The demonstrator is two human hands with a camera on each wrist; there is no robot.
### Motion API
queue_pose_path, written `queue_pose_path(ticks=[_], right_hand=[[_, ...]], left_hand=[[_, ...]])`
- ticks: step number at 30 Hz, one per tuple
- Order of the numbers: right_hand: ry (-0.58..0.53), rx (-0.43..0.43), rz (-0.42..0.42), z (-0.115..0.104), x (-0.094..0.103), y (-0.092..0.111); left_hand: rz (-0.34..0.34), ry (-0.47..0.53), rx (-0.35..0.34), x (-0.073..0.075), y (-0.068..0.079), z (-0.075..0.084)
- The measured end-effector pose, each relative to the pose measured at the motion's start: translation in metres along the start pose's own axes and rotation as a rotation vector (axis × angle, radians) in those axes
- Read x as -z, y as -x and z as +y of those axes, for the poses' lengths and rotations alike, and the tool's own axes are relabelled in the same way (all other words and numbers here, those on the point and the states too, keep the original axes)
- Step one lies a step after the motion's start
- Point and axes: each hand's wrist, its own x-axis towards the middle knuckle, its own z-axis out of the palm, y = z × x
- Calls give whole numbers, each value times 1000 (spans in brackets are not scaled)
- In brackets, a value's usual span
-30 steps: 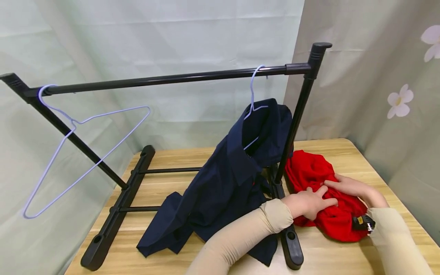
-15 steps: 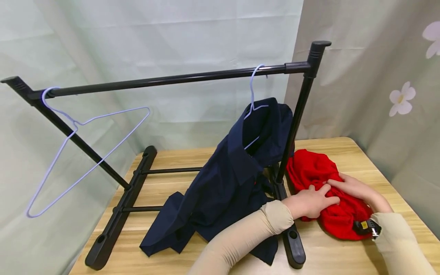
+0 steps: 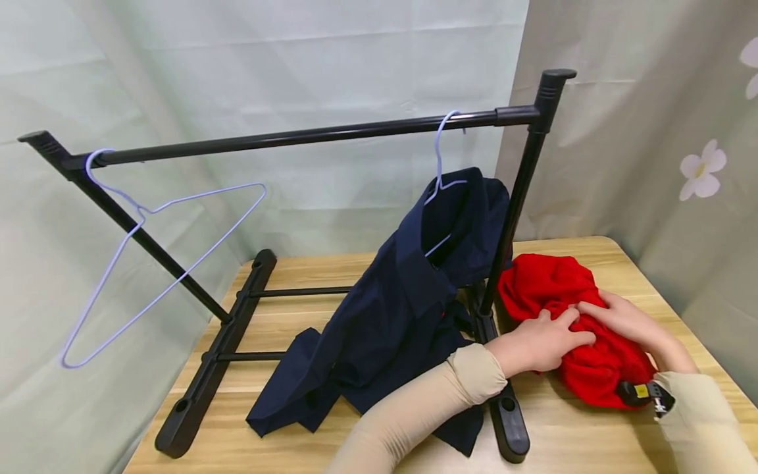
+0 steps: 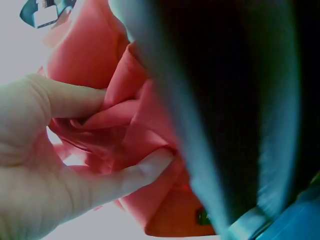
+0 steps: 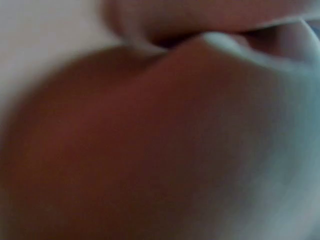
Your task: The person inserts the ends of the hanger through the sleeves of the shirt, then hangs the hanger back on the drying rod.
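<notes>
A crumpled red garment (image 3: pixel 547 280) lies bunched on the table, right of the black clothes rack. My left hand (image 3: pixel 535 342) reaches past the rack's right leg and grips its folds; in the left wrist view the bunched cloth (image 4: pixel 135 120) sits between thumb and finger. My right hand (image 3: pixel 642 329) grips the garment from the right, its fingertips close to the left hand's; its thumb is hidden. The right wrist view is blurred, filled mostly by red cloth (image 5: pixel 100 130). A navy collared shirt (image 3: pixel 385 316) hangs on a lilac hanger (image 3: pixel 439 158) at the rack's right end.
The black clothes rack (image 3: pixel 308 137) spans the table (image 3: pixel 320 263), its right foot (image 3: pixel 510 431) beside my left wrist. A bare lilac hanger (image 3: pixel 162 296) hangs at its left end. The navy shirt's lower part spreads over the table. Curtains stand behind and at the sides.
Both hands have shifted slightly right with the red garment, whose bulk has moved right and bunched up a little. The view has turned slightly; rack and navy shirt stay put.
</notes>
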Motion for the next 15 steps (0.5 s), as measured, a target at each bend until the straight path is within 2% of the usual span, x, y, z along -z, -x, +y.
queue_pose_path(ticks=[7,12,15], right_hand=[[-8,25,149,-20,18,23],[-21,30,279,-45,33,39],[-58,39,370,-63,39,48]], left_hand=[[101,-15,-71,28,15,0],[211,-72,-127,54,32,0],[301,-135,-157,69,46,-1]])
